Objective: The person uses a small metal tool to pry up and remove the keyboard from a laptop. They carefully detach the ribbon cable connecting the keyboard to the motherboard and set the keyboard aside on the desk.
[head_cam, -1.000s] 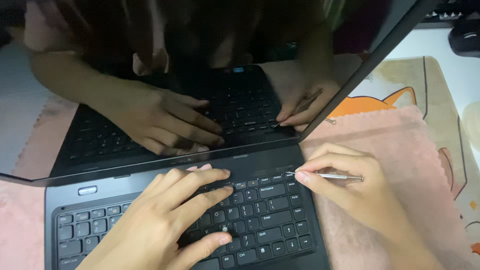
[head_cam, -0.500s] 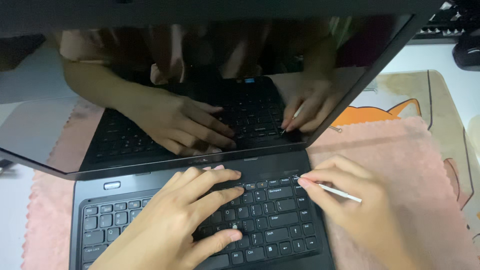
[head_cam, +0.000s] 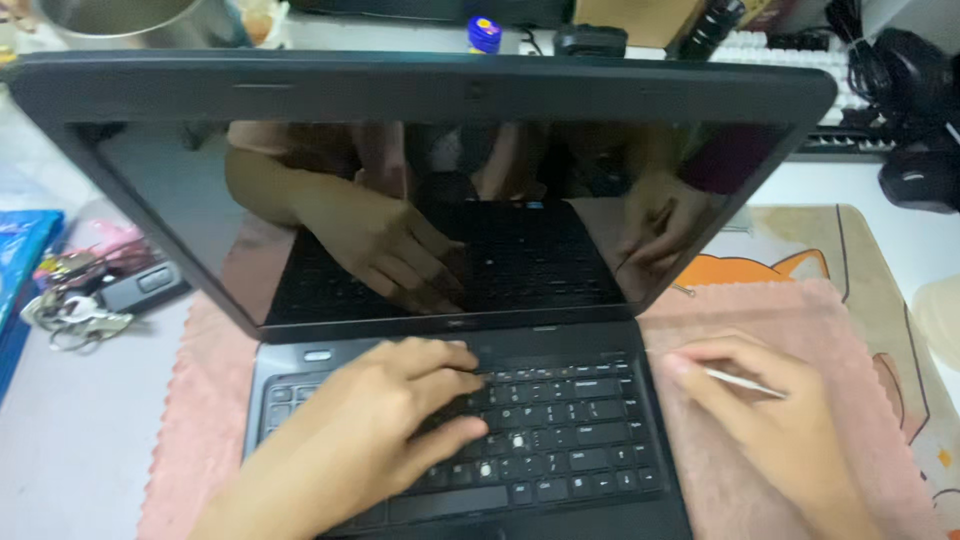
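A black laptop [head_cam: 560,470] stands open on a pink cloth [head_cam: 790,320], its dark screen [head_cam: 180,170] reflecting both hands. My left hand [head_cam: 365,435] lies flat on the keyboard with its fingers spread over the upper key rows. My right hand [head_cam: 775,420] rests on the cloth just right of the laptop's edge, pinching a thin white stick-like tool [head_cam: 745,382] that points away to the right. A couple of keys near the keyboard's middle show pale spots.
A bunch of keys [head_cam: 70,315] and a small dark device [head_cam: 140,285] lie at the left beside a blue object [head_cam: 20,250]. A mat with an orange cat picture [head_cam: 850,250] lies under the cloth. A black mouse [head_cam: 920,175], a keyboard and clutter line the back right.
The view has tilted up, showing the whole screen and the desk behind. My right hand has drawn back from the keyboard onto the cloth with the tool. My left hand stays on the keys.
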